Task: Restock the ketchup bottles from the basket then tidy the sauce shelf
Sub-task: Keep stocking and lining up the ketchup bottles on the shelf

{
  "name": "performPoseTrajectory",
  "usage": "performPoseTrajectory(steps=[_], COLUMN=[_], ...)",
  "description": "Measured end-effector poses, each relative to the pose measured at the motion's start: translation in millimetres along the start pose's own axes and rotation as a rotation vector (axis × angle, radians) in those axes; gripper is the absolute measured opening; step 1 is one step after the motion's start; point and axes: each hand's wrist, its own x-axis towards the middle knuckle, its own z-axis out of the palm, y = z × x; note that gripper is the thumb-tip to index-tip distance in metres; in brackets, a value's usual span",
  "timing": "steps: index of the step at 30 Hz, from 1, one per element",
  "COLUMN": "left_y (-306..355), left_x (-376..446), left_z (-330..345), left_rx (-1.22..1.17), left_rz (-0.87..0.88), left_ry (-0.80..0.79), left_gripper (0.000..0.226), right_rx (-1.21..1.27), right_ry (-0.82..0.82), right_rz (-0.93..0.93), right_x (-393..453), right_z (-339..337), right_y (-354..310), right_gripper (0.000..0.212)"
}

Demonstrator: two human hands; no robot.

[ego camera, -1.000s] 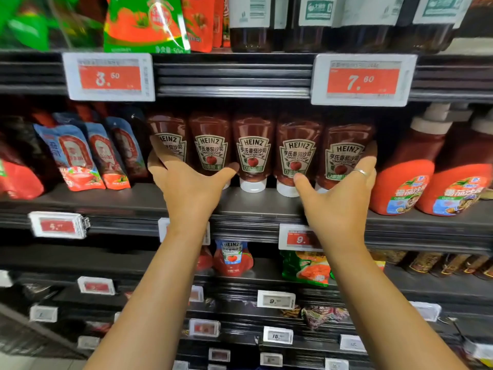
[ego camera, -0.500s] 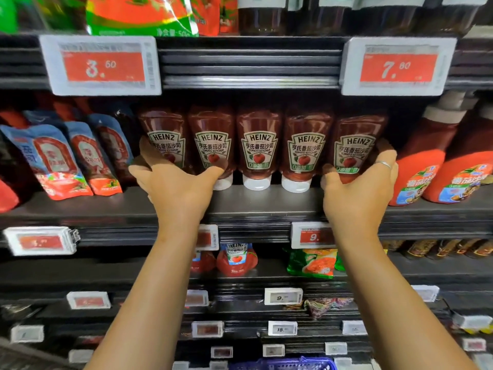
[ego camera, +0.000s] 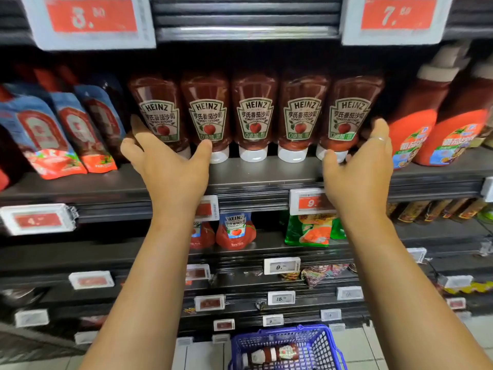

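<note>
I see five ketchup bottles (ego camera: 254, 116) standing cap-down in a row on the shelf (ego camera: 266, 177). Left hand (ego camera: 170, 166) is spread wide, fingers against the leftmost bottle's side. Right hand (ego camera: 360, 166) is also wide, fingers at the rightmost bottle; contact there looks likely, can't be sure. Below on the floor, basket (ego camera: 325, 343) holds one more bottle (ego camera: 272, 355) lying flat. Pouches (ego camera: 61, 134) sit left of the row.

shelf (ego camera: 253, 177) | five ketchup bottles (ego camera: 254, 116), pouches (ego camera: 53, 134), jugs (ego camera: 416, 121)
</note>
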Motion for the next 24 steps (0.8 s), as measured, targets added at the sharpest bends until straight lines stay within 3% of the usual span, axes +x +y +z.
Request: performPoseTrajectory(steps=[6,11,15,19,22,24], left_y=[-5.8,-19.8,-53.8,-111.3,-156.0,-177.4], left_x=[-37.4,-100.4,-175.2,-263.4,-325.2,-361.9], left_z=[-14.9,-15.3,-5.4,10.7,24.1,31.5], left_rx=[0.016,0.070,0.148,0.326,0.470,0.451], left_rz=[0.183,0.418,0.428,0.151,-0.313,-0.568], left_ry=[0.027,0.134,-0.034,-0.407,-0.851,-1.051], left_gripper=[0.071,0.028,0.024,0.027,0.033,0.024], right_rx=[0.064,0.168,0.209,0.019,-0.085,-0.135], right_ry=[-0.165,-0.260,-0.446,-0.785,-1.043,-1.104], right_rz=[-0.250,-0.373,-0.262,0.055,0.359,0.512], right_x=[-23.5,-51.4,-87.0,-134.5,-179.2,-207.1], right_z=[-34.5,-66.8,-85.2,-92.5,-101.8,-109.0], right_y=[26.1,78.2,158.3,257.0,315.1,347.0], right_gripper=[0.057,0.044,0.032,0.013,0.011,0.011])
